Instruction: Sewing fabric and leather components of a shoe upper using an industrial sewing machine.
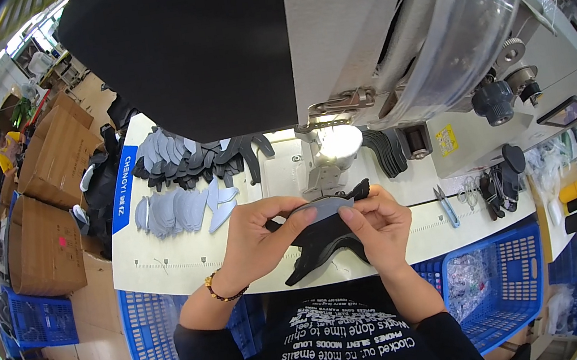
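My left hand [256,241] and my right hand [382,227] are both closed on a black cut piece [325,235] with a grey curved piece [325,209] lying along its upper edge. Both thumbs press on the grey piece from either end. The black piece hangs toward me over the white table, just in front of the lit needle area of a sewing machine [332,152]. More black curved material [330,249] shows below it; whether it is joined to the held piece, I cannot tell. The fingers behind the pieces are partly hidden.
Grey curved pieces [176,213] lie at left, below a pile of black and grey pieces [188,164]. Black strips [385,154] are stacked right of the needle. Blue-handled thread snips [447,207] lie farther right. Blue crates [533,293] stand below the table; cardboard boxes [45,245] are leftmost.
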The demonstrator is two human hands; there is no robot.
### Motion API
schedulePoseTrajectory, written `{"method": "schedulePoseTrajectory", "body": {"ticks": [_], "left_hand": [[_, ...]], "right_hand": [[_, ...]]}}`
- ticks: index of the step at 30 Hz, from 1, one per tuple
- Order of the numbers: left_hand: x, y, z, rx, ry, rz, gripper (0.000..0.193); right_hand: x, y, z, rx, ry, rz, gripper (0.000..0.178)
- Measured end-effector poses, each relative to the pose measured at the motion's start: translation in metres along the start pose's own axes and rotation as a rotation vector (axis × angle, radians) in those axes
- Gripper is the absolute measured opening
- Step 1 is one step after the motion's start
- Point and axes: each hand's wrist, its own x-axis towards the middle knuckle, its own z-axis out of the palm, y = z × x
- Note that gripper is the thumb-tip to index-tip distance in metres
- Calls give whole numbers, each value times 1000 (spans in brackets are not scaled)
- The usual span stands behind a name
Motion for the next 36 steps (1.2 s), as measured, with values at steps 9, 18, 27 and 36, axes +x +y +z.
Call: {"method": "schedulePoseTrajectory", "body": {"ticks": [9,18,27,36], "left_hand": [[-2,-19,-1,-3,77,2,17],[-5,-20,4,-128,83,-67,17],[2,-18,-3,32,-39,-44,17],[44,7,-5,223,-261,-110,17]], "right_hand": [[2,1,0,-21,51,4,13],[2,4,-5,-19,62,72,11],[4,8,-8,13,64,89,10],[27,4,-6,-110,-7,47,7]]}}
